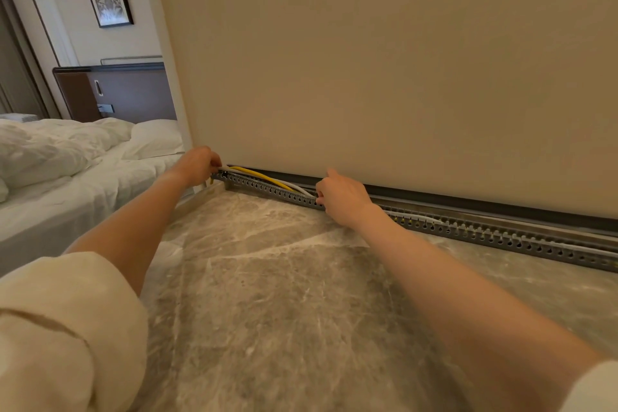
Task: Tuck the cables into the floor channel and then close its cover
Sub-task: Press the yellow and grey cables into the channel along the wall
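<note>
Both hands work at the slotted grey channel (267, 190) that runs along the foot of the wall. Left hand (197, 164) sits at the channel's far-left end with its fingers curled round the cable ends there, seemingly pinching the grey and yellow cables (264, 178) where they emerge; a short yellow tip hangs just below its fingers. Right hand (344, 196) rests on the channel well to the right of that, fingers bent down over the front wall and onto the cables, with the thumb raised toward the wall (whether it pinches the cables or only presses them I cannot tell).

Between the hands the cables arch up out of the channel instead of lying flat in it. Beyond the right hand, further right, they appear to sit low inside the slotted run (501, 234). No cover shows on the channel, so closing appears to be yet to come.

Chief risk, as I judge it: that raised bow between the hands. If the left hand pulls or pushes unevenly, slack could bunch there and spring back out. Cables could also snag on the channel's fingered slots, or get nipped under the cover if it goes on before they lie flat. The hanging yellow tip may stay outside.
</note>
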Tool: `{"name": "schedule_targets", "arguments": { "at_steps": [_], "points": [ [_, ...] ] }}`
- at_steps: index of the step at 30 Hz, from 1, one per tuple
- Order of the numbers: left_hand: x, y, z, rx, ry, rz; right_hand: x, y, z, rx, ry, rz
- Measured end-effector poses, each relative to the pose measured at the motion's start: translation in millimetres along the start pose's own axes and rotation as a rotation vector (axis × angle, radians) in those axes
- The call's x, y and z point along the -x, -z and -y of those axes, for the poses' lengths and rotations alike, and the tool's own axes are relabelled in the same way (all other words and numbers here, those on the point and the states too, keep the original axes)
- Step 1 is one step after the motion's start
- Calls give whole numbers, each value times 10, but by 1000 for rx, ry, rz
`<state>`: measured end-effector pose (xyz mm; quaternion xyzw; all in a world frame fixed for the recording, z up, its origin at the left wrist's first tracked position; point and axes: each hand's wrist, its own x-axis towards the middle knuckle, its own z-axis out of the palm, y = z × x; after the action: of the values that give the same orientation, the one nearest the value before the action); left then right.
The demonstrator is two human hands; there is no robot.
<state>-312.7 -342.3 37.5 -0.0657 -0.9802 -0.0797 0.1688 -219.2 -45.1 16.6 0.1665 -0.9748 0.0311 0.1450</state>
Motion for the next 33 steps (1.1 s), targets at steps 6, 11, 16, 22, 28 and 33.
{"name": "schedule_targets", "arguments": {
  "at_steps": [6,11,16,22,28,33],
  "points": [
    [-31,56,-22,-63,-22,40,-11,15,-6,5,6,1],
    [-76,96,-42,-169,-68,102,-11,-3,-21,19,28,0],
    [-62,126,-38,-222,-87,35,-25,-4,-38,12,39,5],
    [-78,94,-100,-171,-44,-72,-43,2,-79,-2,47,12],
    [-32,96,-143,-173,-20,2,-37,-10,-70,-10,49,-4],
    [145,85,-266,-346,-49,32,-25,-13,-68,-27,38,-18]
  ]
}}
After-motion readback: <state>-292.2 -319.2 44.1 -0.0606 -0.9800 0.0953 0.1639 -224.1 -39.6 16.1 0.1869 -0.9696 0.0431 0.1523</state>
